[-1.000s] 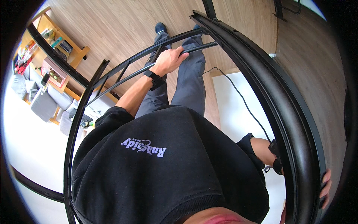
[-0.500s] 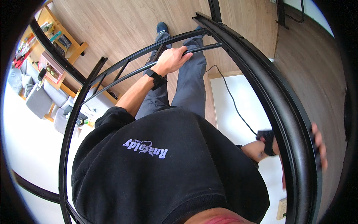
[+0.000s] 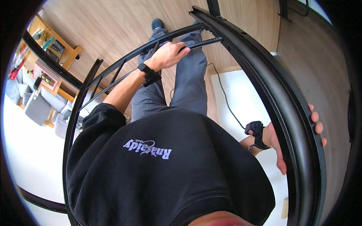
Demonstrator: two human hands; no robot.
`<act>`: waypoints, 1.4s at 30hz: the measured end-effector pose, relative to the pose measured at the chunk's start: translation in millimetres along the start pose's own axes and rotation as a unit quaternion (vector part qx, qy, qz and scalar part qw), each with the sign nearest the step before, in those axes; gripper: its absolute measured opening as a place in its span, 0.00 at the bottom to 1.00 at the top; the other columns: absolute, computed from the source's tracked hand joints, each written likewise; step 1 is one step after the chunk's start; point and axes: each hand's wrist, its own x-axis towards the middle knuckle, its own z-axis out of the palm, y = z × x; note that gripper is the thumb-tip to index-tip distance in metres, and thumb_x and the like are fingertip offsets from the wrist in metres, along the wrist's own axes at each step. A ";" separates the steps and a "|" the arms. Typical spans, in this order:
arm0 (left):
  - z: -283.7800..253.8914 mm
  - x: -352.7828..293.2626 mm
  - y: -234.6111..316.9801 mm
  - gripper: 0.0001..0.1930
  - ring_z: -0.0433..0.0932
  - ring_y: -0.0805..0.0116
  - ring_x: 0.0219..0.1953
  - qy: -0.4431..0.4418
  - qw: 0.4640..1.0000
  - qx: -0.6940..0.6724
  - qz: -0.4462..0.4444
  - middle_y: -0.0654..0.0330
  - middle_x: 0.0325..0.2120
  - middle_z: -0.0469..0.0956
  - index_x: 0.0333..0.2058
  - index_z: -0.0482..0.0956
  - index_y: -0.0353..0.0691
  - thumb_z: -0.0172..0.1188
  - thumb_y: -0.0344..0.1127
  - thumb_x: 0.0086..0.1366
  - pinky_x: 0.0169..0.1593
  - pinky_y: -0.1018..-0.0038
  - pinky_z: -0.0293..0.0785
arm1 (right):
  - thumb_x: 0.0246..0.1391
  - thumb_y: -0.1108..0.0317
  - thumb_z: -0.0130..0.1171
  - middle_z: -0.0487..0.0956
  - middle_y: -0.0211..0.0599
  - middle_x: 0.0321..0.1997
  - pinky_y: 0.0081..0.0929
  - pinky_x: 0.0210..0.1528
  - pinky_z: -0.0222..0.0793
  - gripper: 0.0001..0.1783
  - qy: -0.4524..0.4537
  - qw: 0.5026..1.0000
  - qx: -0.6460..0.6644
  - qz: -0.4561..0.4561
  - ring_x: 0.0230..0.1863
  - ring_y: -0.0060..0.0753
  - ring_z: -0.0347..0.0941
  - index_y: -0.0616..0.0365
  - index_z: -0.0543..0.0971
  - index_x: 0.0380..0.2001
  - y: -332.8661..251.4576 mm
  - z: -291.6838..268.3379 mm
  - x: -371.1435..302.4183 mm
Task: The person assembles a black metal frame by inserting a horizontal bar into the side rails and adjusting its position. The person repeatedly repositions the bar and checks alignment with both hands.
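Observation:
A black metal frame of beams and bars surrounds my body. My left hand (image 3: pixel 167 56) is closed around a thin black metal bar (image 3: pixel 205 43), part of the ladder-like side with short crosspieces. On the right, my right hand (image 3: pixel 274 141) wraps around a thick black metal beam (image 3: pixel 288 109). Its thumb lies on the near side and the fingertips show past the beam's outer edge; the beam covers the rest of the fingers. Each wrist wears a black strapped device, and a dark cable (image 3: pixel 228 92) runs to the right one.
A wooden shelf (image 3: pixel 69 56) with assorted items and a grey cushioned seat (image 3: pixel 39 109) stand at the left. Another curved black bar (image 3: pixel 52 62) crosses there. The wood-look floor (image 3: pixel 113 19) lies ahead, with a white surface (image 3: pixel 241 90) beside my right leg.
My right hand has shifted farther forward along the thick beam. My left hand keeps its grip, and the frame and room sit slightly farther left and up in view.

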 end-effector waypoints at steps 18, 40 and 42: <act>-31.5 37.3 -28.9 0.24 0.75 0.76 0.22 -0.187 0.972 -0.136 -0.035 0.65 0.19 0.76 0.35 0.82 0.34 0.52 0.50 0.81 0.29 0.73 0.72 | 0.37 0.03 0.44 0.70 0.43 0.69 0.70 0.72 0.54 0.71 0.097 0.980 -0.172 0.012 0.69 0.56 0.67 0.46 0.63 0.73 -5.6 -8.0 -1.4; 33.8 11.5 26.9 0.14 0.82 0.41 0.30 -0.073 0.981 -0.139 0.115 0.42 0.25 0.78 0.46 0.76 0.37 0.56 0.43 0.77 0.34 0.52 0.77 | 0.37 0.03 0.46 0.72 0.45 0.64 0.66 0.72 0.58 0.70 0.096 0.988 -0.118 0.012 0.65 0.54 0.70 0.49 0.65 0.69 -7.3 -2.8 -9.4; 39.2 17.6 23.0 0.15 0.82 0.35 0.34 -0.036 0.983 -0.136 0.117 0.39 0.26 0.80 0.43 0.76 0.36 0.55 0.45 0.76 0.39 0.47 0.78 | 0.36 0.05 0.49 0.72 0.43 0.64 0.64 0.73 0.57 0.69 0.128 0.978 -0.162 0.017 0.66 0.53 0.69 0.48 0.65 0.70 -10.3 -3.2 -13.7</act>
